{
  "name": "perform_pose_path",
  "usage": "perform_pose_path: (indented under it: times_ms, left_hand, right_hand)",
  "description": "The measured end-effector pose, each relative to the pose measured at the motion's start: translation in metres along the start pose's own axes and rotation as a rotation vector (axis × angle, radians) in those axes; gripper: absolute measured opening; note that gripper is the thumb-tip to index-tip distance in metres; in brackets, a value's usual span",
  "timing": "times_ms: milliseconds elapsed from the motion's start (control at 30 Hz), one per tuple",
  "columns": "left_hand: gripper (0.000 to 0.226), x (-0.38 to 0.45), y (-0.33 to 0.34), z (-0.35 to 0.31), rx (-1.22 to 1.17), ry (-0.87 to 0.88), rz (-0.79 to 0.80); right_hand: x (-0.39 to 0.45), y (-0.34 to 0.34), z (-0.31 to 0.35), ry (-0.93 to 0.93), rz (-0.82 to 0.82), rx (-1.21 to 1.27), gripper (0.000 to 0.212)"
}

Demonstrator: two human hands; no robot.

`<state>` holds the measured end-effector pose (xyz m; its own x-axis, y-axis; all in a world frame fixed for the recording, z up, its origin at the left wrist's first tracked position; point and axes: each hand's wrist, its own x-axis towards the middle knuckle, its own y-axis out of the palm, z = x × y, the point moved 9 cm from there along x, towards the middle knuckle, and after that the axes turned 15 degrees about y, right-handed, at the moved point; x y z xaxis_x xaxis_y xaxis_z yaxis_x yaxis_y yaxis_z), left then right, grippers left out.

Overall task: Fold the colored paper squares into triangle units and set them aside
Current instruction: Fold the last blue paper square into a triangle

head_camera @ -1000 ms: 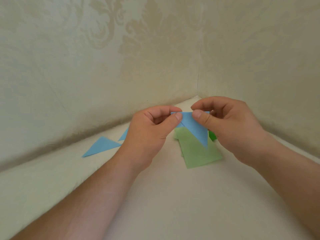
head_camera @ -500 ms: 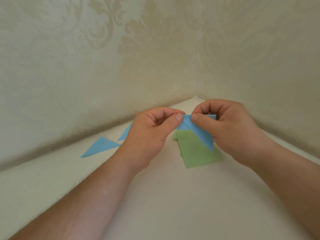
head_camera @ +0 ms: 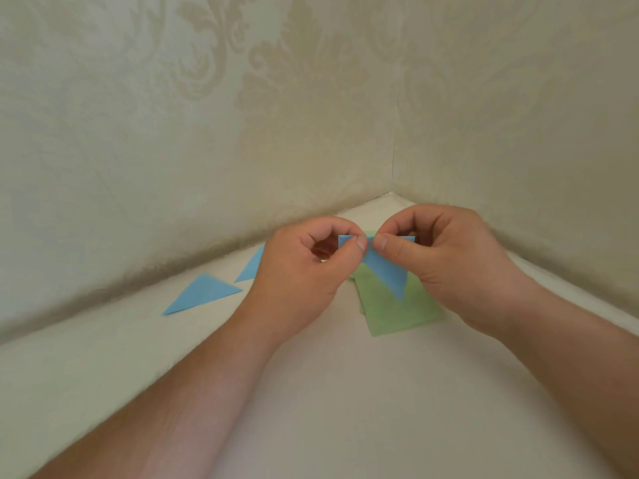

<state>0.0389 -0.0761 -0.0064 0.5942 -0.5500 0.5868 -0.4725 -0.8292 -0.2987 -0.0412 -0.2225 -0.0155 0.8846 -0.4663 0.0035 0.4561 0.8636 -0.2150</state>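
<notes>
- My left hand and right hand pinch the blue paper with curled fingers.
- Green squares lie beneath on the desk.
- Two blue triangles rest left.

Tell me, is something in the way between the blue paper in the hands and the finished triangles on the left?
Only the left hand itself, pinching the blue paper, lies between it and the blue triangles.

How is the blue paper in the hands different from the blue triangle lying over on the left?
The held blue paper is up in the air, pinched by the left hand and right hand; the blue triangle lies flat on the table, untouched. The held paper hangs point down; the triangle lies with its long point toward the hands. Both are the same light blue.
</notes>
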Motion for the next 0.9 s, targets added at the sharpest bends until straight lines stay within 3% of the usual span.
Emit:
perform_pose_path:
  times_ms: [300, 900]
  left_hand:
    - [0.016, -0.0004, 0.0022, -0.0002, 0.008, 0.027, 0.03]
    - [0.02, 0.0005, -0.0052, -0.002, 0.007, 0.018, -0.042]
  right_hand:
    - [-0.0041, 0.0041, 0.0082, -0.071, 0.017, -0.057, 0.009]
    - [0.0012, -0.0004, 0.0005, -0.016, 0.014, 0.002, 0.009]
